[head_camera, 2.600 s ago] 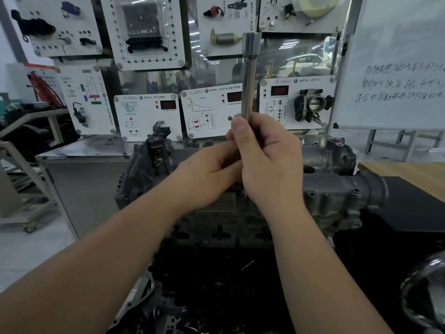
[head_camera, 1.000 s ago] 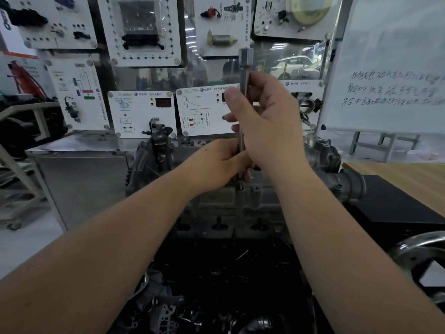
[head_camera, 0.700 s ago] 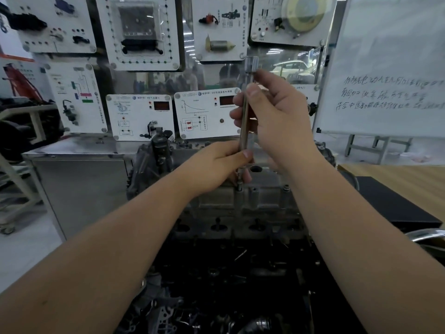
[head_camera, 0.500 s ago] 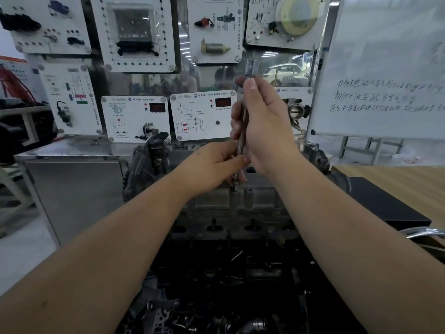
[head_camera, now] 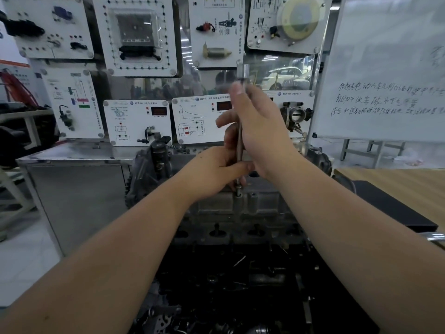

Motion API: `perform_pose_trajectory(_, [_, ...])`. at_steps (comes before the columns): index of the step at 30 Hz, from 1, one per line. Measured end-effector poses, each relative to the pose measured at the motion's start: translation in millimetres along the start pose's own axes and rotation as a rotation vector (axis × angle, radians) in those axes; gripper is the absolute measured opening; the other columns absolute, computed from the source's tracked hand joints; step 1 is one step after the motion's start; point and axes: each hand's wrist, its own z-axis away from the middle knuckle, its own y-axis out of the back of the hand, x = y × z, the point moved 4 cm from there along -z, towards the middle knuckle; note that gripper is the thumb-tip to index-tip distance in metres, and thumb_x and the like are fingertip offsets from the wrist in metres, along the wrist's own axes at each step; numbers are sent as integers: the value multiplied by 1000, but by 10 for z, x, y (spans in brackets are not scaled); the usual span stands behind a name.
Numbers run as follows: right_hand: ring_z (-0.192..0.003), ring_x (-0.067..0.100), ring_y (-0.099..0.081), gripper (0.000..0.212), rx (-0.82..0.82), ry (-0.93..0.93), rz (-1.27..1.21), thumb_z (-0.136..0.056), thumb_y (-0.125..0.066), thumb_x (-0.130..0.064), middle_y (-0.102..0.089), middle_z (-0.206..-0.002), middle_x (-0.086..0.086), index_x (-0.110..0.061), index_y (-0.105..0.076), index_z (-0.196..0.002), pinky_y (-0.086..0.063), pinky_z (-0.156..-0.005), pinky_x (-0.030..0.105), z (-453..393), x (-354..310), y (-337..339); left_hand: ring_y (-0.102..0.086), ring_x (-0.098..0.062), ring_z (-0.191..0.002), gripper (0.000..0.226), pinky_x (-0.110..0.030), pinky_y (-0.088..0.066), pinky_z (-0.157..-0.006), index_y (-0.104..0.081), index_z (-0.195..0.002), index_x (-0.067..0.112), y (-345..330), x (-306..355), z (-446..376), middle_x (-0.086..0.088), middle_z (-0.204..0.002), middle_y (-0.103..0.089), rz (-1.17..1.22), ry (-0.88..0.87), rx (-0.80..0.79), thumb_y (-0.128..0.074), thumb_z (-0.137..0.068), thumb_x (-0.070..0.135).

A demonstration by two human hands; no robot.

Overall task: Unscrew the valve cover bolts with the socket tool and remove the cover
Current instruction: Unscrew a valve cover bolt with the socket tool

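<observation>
Head view. The socket tool [head_camera: 239,143] is held upright, its lower end seated on a bolt [head_camera: 238,192] at the near edge of the valve cover [head_camera: 260,208], which is still in place on the engine [head_camera: 216,273]. The right hand [head_camera: 258,126] is wrapped around the upper shaft, thumb raised along it; this placement is judged to serve turning the tool about its axis. The left hand [head_camera: 214,172] pinches the shaft low down, just above the bolt, evidently to keep the socket centred and prevent it slipping off the head. The upper end of the tool is blurred, consistent with rotation. A second bolt boss [head_camera: 253,195] is seen just beside the first. Training panels [head_camera: 134,34] and a whiteboard [head_camera: 385,68] stand behind.
</observation>
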Motion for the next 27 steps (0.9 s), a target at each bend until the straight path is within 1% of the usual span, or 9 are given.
perform_pose_trajectory(2, [-54,12,-60,14,77,43,9,-101,-59,-38,-68,-69,-7,-25,-63,-107,-51,-52,27,2,-1,20,-64,4,-58,23,-5,-42,-56,-68,-80,30,-10,28,-9,19,-68,-71,-11,-18,11,-63,-99,40])
perform_pose_trajectory(4, [-55,11,-60,13,124,76,33,-104,-57,-29,-66,-68,-9,-21,-65,-97,-51,-51,25,2,-14,52,-69,-1,-68,22,-11,-48,-63,-68,-80,36,-2,44,-3,11,-77,-75,35,-40,15,-61,-99,43])
perform_pose_trajectory(8, [-55,15,-61,32,43,42,33,-108,-46,-33,-72,-74,0,-12,-67,-116,-51,-52,30,4,0,68,-74,-24,-93,23,-49,-58,-92,-72,-72,40,9,13,14,4,-82,-76,212,-1,12,-60,-92,42])
perform_pose_trajectory(10, [-50,15,-60,30,18,16,-15,-110,-41,-35,-74,-73,4,-19,-64,-122,-51,-50,29,10,20,76,-74,-22,-90,26,-47,-57,-92,-71,-70,35,3,-3,-1,3,-83,-77,151,-12,13,-59,-91,43])
perform_pose_trajectory(15, [-54,19,-64,16,10,36,-47,-104,-51,-41,-76,-81,4,-30,-55,-116,-53,-52,30,40,45,52,-68,-1,-67,21,-12,-47,-65,-71,-86,23,4,-54,1,12,-77,-75,59,-54,45,-63,-98,38])
perform_pose_trajectory(17, [-56,19,-68,7,41,91,8,-102,-57,-36,-75,-80,-2,-30,-57,-106,-54,-53,30,47,32,47,-61,1,-57,23,-10,-42,-58,-69,-84,24,-6,-58,-2,11,-68,-70,77,-65,56,-66,-91,46])
perform_pose_trajectory(20, [-60,18,-70,14,64,107,75,-105,-55,-30,-72,-78,-4,-29,-64,-95,-52,-52,30,52,8,48,-58,2,-55,34,-16,-45,-58,-67,-81,29,-4,-69,-4,13,-64,-65,86,-56,74,-63,-80,63])
perform_pose_trajectory(23, [-60,14,-68,23,36,90,132,-107,-48,-30,-71,-73,-5,-26,-67,-94,-53,-55,33,47,-1,49,-73,-21,-83,30,-50,-58,-83,-69,-87,34,-13,-91,-18,6,-80,-73,158,-22,32,-61,-79,62])
perform_pose_trajectory(27, [-57,11,-61,25,37,79,126,-108,-43,-32,-70,-69,-5,-22,-65,-104,-51,-55,31,47,0,65,-73,-20,-88,35,-49,-57,-92,-70,-97,20,6,-91,-20,6,-85,-76,122,-23,21,-63,-85,53])
